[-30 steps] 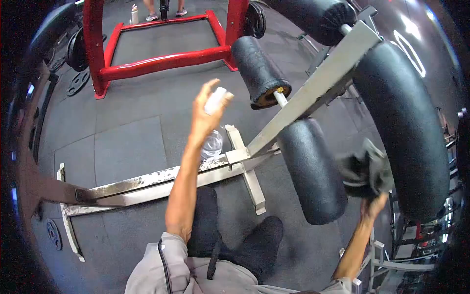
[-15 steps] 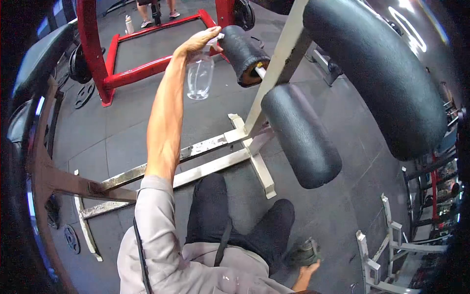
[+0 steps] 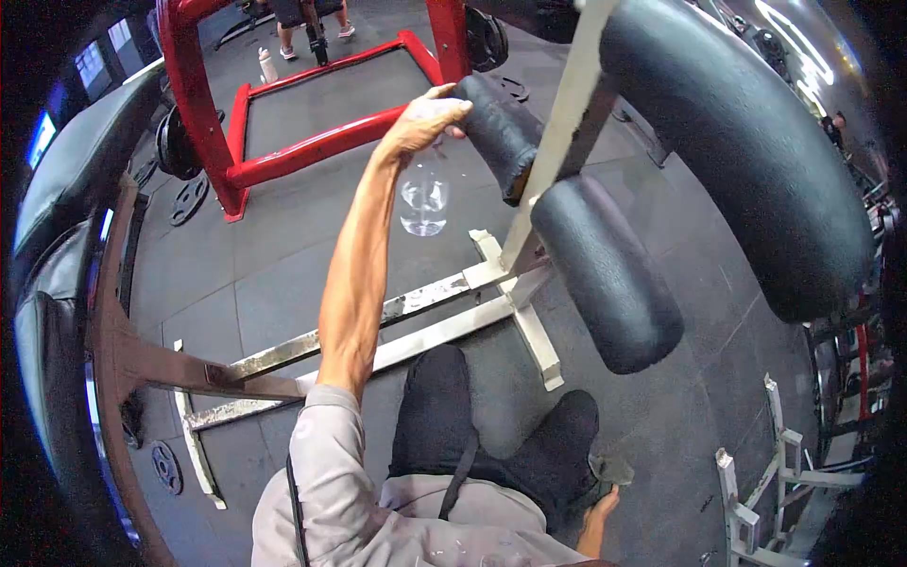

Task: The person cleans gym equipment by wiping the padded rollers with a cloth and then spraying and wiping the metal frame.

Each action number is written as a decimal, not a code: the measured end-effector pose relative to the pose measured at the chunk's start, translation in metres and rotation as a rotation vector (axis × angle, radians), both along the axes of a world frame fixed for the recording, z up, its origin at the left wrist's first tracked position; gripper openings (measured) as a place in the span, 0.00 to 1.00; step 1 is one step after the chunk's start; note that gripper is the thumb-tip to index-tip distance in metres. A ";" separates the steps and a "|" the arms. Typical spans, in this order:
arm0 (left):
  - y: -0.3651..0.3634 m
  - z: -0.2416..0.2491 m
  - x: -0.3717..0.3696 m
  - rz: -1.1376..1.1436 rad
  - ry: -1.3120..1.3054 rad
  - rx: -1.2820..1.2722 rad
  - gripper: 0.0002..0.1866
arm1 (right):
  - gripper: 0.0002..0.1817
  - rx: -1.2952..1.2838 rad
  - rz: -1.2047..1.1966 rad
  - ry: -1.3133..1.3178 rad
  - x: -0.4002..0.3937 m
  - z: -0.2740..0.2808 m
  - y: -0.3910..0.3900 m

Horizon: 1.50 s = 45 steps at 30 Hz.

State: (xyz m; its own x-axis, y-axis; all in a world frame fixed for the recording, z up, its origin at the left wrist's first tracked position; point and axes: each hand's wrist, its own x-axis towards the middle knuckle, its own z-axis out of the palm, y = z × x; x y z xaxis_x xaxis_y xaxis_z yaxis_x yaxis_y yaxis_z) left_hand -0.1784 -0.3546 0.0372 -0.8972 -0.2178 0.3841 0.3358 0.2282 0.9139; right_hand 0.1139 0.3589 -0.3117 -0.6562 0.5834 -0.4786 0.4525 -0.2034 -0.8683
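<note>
My left hand [image 3: 430, 123] reaches forward, its fingers closed round the neck of a clear spray bottle [image 3: 423, 206]. The bottle hangs upright below the hand, and its spray head is mostly hidden. Right beside those fingers is the upper black roller pad [image 3: 499, 132], its near end against the pale metal post [image 3: 565, 128]. A second black roller pad [image 3: 607, 274] sits on the post's other side. Low on the right, my right hand [image 3: 597, 515] grips a dark cloth [image 3: 612, 470] next to my knee.
A large curved black pad [image 3: 746, 161] looms at upper right. Pale base rails [image 3: 416, 300] cross the floor before my knees. A red frame [image 3: 312, 151] stands ahead, with a person's legs [image 3: 286, 38] and a bottle [image 3: 267, 66] beyond. Weight plates [image 3: 166, 468] lie at left.
The view has shifted, so most things sit further right and lower. The upper roller pad is now against the post, hiding the rod and its worn end. The spray head has become mostly hidden.
</note>
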 end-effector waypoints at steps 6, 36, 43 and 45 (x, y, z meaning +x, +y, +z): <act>-0.010 -0.029 -0.005 -0.001 0.133 -0.113 0.21 | 0.22 0.663 0.549 0.113 -0.039 0.080 -0.066; -0.020 -0.069 -0.032 -0.134 0.139 0.260 0.33 | 0.13 1.760 1.215 0.794 -0.232 0.342 -0.562; -0.019 -0.070 -0.030 -0.157 0.181 0.308 0.34 | 0.26 1.435 0.882 1.327 -0.209 0.380 -0.544; -0.025 -0.081 -0.044 -0.175 0.222 0.284 0.35 | 0.28 1.528 0.609 1.481 -0.229 0.410 -0.561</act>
State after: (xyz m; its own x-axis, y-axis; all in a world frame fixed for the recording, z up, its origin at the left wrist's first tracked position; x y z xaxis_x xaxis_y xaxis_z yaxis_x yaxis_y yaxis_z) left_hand -0.2221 -0.3801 -0.0439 -0.8319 -0.1948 0.5196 0.5440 -0.1012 0.8330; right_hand -0.1149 -0.2018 0.0988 -0.2065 -0.4377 0.8751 -0.7606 0.6344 0.1379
